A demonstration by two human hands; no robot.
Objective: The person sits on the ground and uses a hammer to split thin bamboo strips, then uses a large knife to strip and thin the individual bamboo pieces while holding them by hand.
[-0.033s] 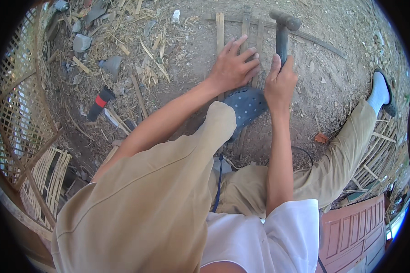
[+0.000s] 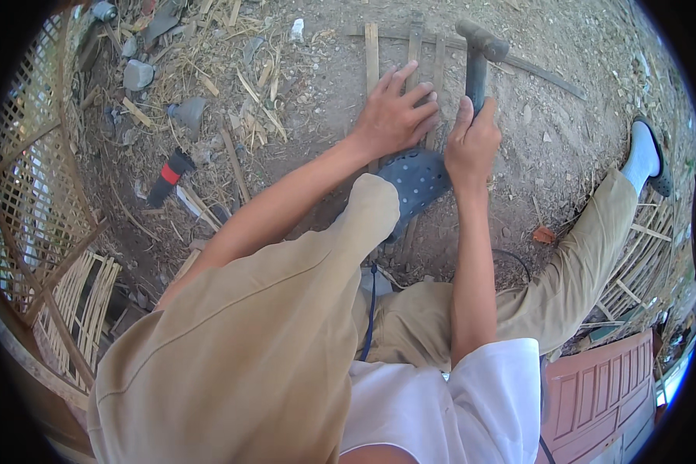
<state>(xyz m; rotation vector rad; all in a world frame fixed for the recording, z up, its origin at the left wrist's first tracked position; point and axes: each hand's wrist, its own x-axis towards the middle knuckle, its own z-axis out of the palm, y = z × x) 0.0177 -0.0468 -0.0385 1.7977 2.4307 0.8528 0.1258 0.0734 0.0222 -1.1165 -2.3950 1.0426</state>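
Note:
My right hand [image 2: 472, 147] is wrapped round the handle of a hammer [image 2: 477, 73], its head raised at the far end. To its left, my left hand [image 2: 397, 112] lies with fingers spread over narrow wooden slats [image 2: 372, 58]. These slats run away from me, and their far ends meet a long thin crosswise strip [image 2: 545, 73]. My foot in a dark perforated clog [image 2: 416, 185] rests on the near part of the slats, just below both hands. Whether a nail sits under my left fingers cannot be seen.
On the dirt to the left lie a black-and-red object [image 2: 168, 178], a grey stone [image 2: 138, 75] and scattered wood scraps. A woven lattice [image 2: 27, 178] stands at the far left. Slatted panels [image 2: 634, 263] and a reddish panelled door [image 2: 603, 387] lie to the right.
My right hand has shifted very slightly down and left, and the hammer head has tipped a little. My left hand has hardly moved.

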